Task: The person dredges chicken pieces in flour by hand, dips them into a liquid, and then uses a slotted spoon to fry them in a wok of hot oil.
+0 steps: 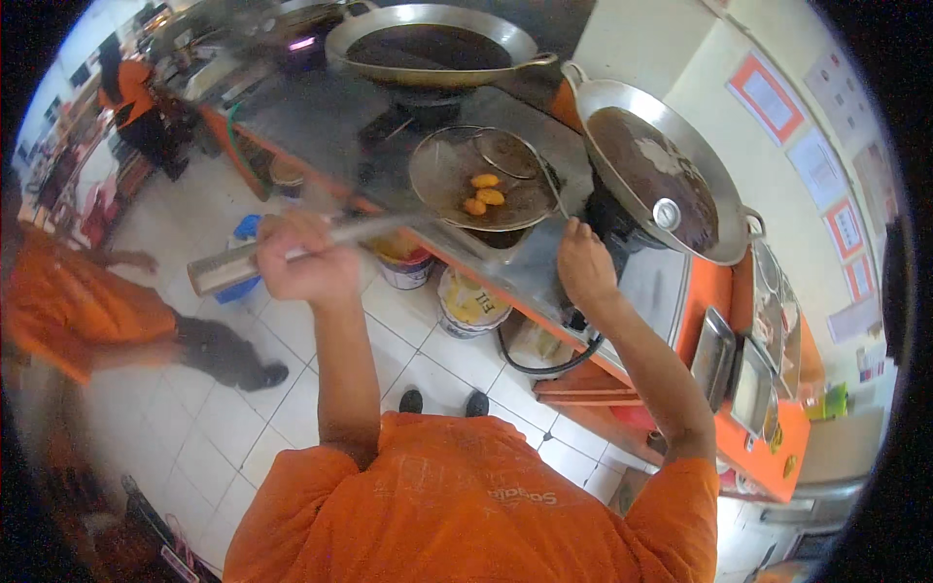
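My left hand [310, 255] is wrapped around the thick handle [222, 271] of a large round wire-mesh strainer [441, 175]; hand and handle are slightly blurred. Several golden fried pieces [488, 196] lie in the strainer's bowl, which is over the metal counter. My right hand [587, 266] grips the thin handle of a small wire skimmer [505, 153], whose round head is inside or just above the big strainer; contact cannot be told. Right of it stands a wok [605, 91] of dark oil [656, 167] with pale foam and a dial thermometer [666, 214] at its near edge.
Another large wok [430, 71] of dark liquid stands at the back. Metal trays [713, 357] line the orange counter at right. Buckets [474, 302] and a black hose [547, 370] are below the counter edge. A person in orange [80, 306] is close at left; another [135, 95] stands farther back.
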A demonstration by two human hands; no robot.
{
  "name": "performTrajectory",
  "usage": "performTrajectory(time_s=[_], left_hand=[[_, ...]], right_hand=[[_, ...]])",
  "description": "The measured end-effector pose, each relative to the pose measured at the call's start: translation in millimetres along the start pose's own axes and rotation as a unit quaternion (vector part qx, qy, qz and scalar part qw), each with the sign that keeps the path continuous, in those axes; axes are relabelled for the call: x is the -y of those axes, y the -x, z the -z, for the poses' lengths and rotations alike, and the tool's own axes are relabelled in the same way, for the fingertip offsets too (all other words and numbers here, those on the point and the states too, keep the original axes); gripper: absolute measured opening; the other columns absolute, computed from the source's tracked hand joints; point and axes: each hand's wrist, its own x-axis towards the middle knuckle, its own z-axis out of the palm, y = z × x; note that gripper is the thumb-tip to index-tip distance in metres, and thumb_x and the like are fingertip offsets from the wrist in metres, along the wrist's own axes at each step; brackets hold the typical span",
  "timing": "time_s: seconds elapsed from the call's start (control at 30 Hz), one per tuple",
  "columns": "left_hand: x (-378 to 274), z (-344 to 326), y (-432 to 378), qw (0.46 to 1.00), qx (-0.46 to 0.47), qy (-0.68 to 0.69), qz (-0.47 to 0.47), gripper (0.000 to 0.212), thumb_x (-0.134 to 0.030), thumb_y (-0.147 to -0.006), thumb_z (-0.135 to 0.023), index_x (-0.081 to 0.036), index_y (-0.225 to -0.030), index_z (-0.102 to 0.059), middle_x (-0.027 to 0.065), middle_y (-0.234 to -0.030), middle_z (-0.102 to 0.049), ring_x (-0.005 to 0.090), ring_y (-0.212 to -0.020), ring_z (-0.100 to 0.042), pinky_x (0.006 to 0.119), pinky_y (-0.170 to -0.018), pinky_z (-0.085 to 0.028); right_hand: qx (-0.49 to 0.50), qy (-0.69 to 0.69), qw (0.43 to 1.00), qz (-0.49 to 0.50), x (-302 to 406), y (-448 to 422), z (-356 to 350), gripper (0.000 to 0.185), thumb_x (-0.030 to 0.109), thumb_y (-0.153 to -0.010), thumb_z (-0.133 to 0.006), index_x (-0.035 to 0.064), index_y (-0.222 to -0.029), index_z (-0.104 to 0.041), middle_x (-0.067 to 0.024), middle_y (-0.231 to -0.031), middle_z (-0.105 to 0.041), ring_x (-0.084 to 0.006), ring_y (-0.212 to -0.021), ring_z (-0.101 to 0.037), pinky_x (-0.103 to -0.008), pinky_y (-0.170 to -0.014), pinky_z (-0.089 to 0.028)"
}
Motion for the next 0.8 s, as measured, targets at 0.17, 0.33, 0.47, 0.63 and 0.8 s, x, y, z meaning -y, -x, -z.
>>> performTrajectory(time_s=[0.17, 0.33, 0.47, 0.63, 0.8], left_hand=[[-37.8, 60.0, -49.2, 0.997, -0.032, 0.068, 0.017, 0.021, -0.022, -0.068, -0.051, -0.014, -0.056, -0.036, -0.0003, -0.049, -0.034, 0.0131, -0.045, -0.033, 0.028, -0.046, -0.030], [-66.2, 90.6, -105.5, 0.998, -0.033, 0.053, 0.029, 0.020, -0.019, -0.065, -0.050, -0.016, -0.054, -0.034, 0.0023, -0.046, -0.032, 0.0159, -0.043, -0.032, 0.030, -0.048, -0.032], [-87.9, 109.3, -139.3, 0.996, -0.078, 0.036, 0.036, 0.020, -0.021, -0.062, -0.049, -0.016, -0.052, -0.032, -0.0001, -0.046, -0.028, 0.0152, -0.042, -0.027, 0.030, -0.046, -0.032], [-90.1, 142.6, -177.2, 0.995, -0.091, 0.029, 0.029, 0.021, -0.023, -0.062, -0.049, -0.017, -0.052, -0.032, -0.0011, -0.046, -0.029, 0.0152, -0.041, -0.027, 0.031, -0.045, -0.031], [-77.9, 175.4, -211.5, 0.999, -0.026, 0.023, -0.001, 0.020, -0.024, -0.063, -0.049, -0.017, -0.052, -0.033, -0.0018, -0.046, -0.030, 0.0151, -0.042, -0.030, 0.031, -0.043, -0.030]], right_hand=[[0.090, -0.451, 0.888, 0.015, -62.8, -28.0, -29.8, 0.014, 0.007, -0.075, -0.058, 0.0015, -0.088, -0.061, -0.0127, -0.089, -0.063, -0.0229, -0.075, -0.058, -0.0364, -0.062, -0.048], [0.202, -0.853, 0.418, -0.237, -61.1, -27.7, 15.8, 0.020, -0.008, -0.082, -0.047, -0.0109, -0.101, -0.051, -0.0110, -0.086, -0.056, -0.0123, -0.066, -0.052, -0.0153, -0.042, -0.044], [0.248, -0.892, 0.321, -0.199, -68.4, -34.6, 10.7, 0.030, 0.000, -0.093, -0.040, -0.0189, -0.117, -0.041, -0.0157, -0.086, -0.055, -0.0089, -0.062, -0.047, -0.0131, -0.040, -0.036], [0.209, -0.860, 0.403, -0.233, -42.9, -30.7, 59.1, 0.024, 0.001, -0.093, -0.043, -0.0120, -0.112, -0.047, -0.0088, -0.081, -0.055, -0.0058, -0.059, -0.047, -0.0126, -0.036, -0.037], [0.173, -0.865, 0.430, -0.189, -59.7, -21.7, 92.8, 0.026, 0.007, -0.094, -0.046, -0.0114, -0.112, -0.050, -0.0082, -0.083, -0.057, -0.0039, -0.058, -0.047, -0.0121, -0.037, -0.035]])
